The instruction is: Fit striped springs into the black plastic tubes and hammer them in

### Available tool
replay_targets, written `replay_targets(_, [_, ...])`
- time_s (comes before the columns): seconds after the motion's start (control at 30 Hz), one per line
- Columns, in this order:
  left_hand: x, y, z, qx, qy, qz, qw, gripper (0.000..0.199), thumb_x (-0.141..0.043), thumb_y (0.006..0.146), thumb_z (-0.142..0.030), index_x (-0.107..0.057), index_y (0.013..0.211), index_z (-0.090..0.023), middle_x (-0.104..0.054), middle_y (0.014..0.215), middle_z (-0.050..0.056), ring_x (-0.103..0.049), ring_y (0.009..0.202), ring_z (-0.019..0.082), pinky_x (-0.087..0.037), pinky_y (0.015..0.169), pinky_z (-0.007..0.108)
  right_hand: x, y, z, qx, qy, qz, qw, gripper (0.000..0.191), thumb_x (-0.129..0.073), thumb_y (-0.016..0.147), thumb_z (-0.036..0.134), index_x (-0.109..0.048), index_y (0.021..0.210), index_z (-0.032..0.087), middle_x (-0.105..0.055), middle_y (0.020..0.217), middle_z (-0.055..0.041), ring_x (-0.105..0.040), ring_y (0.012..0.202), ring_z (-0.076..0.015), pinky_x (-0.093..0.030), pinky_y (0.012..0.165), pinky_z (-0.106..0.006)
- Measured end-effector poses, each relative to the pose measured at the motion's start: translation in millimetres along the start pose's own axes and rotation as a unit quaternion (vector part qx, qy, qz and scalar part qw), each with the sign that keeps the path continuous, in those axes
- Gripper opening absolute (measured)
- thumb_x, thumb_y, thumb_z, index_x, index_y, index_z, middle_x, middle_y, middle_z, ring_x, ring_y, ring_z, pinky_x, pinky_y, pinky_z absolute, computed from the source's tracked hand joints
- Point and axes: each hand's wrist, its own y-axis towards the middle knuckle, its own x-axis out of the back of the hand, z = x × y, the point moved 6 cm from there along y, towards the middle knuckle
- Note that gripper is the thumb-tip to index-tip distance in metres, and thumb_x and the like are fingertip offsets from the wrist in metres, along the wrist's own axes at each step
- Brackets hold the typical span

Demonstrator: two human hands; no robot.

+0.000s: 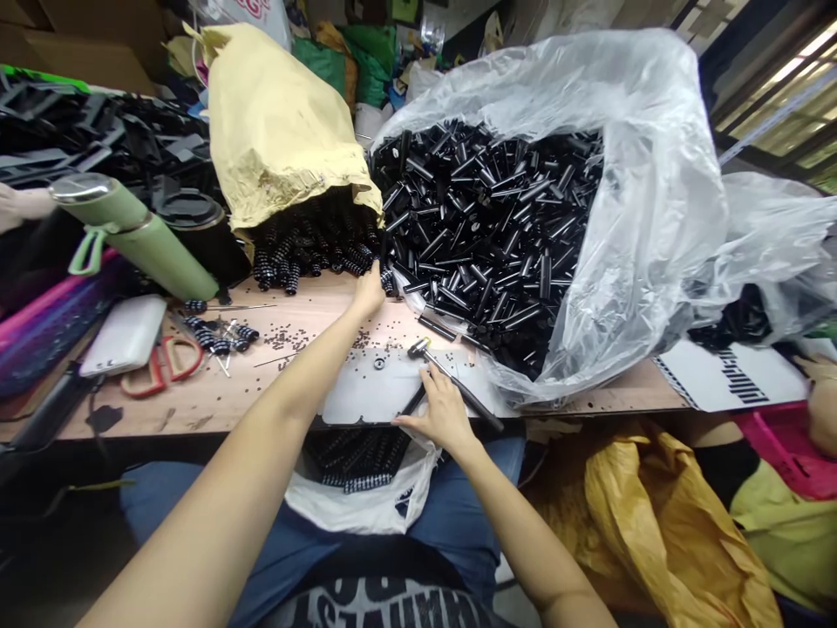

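My left hand (pixel 370 292) reaches to the pile of ribbed black pieces (pixel 307 262) spilling from the mouth of a yellow bag (pixel 281 122). Its fingers are drawn together at the pile's edge, and their tips are partly hidden. Over a pale metal plate (pixel 353 392) at the table's front edge is my right hand (pixel 445 410), thumb and fingers apart. A black tube (pixel 413 399) lies between that thumb and the fingers. Beside the fingers rests a small hammer (pixel 464 392), its head pointing away from me. A small dark ring (pixel 379 363) sits on the plate.
A clear plastic bag (pixel 660 174) full of smooth black tubes (pixel 484 218) stands at right. Tiny dark bits (pixel 288 338) are scattered about. At left are red-handled scissors (pixel 160 366), a green bottle (pixel 144 235) and a white case (pixel 124 333). An open sack (pixel 353 515) sits on my lap.
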Motion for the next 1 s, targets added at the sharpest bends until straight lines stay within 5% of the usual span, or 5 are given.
replay_targets(0.1, [10.3,-24.4,3.5,0.039,-0.182,-0.001,0.983,0.055,-0.048,0.082,-0.012,-0.04,0.136,-0.014,-0.063,0.111,0.014,-0.062,0.095,0.021,-0.05,0.083,0.035,0.5,-1.4,0.3,-0.001,-0.023,-0.001,1.0,0.103,-0.072,0.059,0.072,-0.044,0.14,0.014,-0.036,0.148,-0.0232,-0.039,0.132,-0.0408,-0.035,0.106,-0.055])
replay_targets(0.2, [21.2,-64.5,4.0,0.112,-0.385,0.032,0.916,0.031,-0.042,0.091,-0.025,-0.048,0.121,-0.017,-0.06,0.081,0.003,-0.056,0.057,0.01,-0.047,0.054,0.023,4.5,0.1,1.3,-0.005,-0.002,-0.018,1.0,0.102,-0.075,0.06,0.067,-0.042,0.14,0.012,-0.041,0.143,-0.0243,-0.041,0.13,-0.0405,-0.036,0.105,-0.056])
replay_targets(0.33, [31.8,-116.7,-9.3,0.132,-0.519,0.073,0.842,0.025,-0.054,0.089,-0.039,-0.053,0.102,-0.017,-0.055,0.072,-0.002,-0.049,0.048,0.006,-0.039,0.043,0.017,13.6,4.0,12.8,0.049,0.097,-0.052,0.993,0.112,-0.082,0.057,0.057,-0.029,0.144,0.01,-0.038,0.143,-0.0239,-0.036,0.136,-0.0347,-0.033,0.112,-0.05])
replay_targets(0.73, [49.3,-207.3,-42.2,0.137,-0.551,0.101,0.817,0.047,-0.06,0.083,-0.048,-0.058,0.12,-0.018,-0.047,0.054,-0.007,-0.035,0.032,0.003,-0.021,0.031,0.015,45.5,-2.2,52.9,0.185,0.233,-0.062,0.953,0.123,-0.084,0.055,0.055,-0.015,0.15,0.018,-0.032,0.149,-0.0198,-0.032,0.14,-0.0335,-0.032,0.114,-0.052])
replay_targets(1.0, [33.6,-232.1,-49.6,0.215,-0.575,0.08,0.786,0.036,-0.066,0.076,-0.042,-0.062,0.096,-0.013,-0.058,0.063,-0.002,-0.058,0.042,0.013,-0.047,0.039,0.023,61.8,0.5,81.5,0.281,0.204,-0.049,0.936,0.117,-0.081,0.061,0.053,-0.015,0.151,0.016,-0.033,0.15,-0.0186,-0.026,0.143,-0.0311,-0.024,0.119,-0.048])
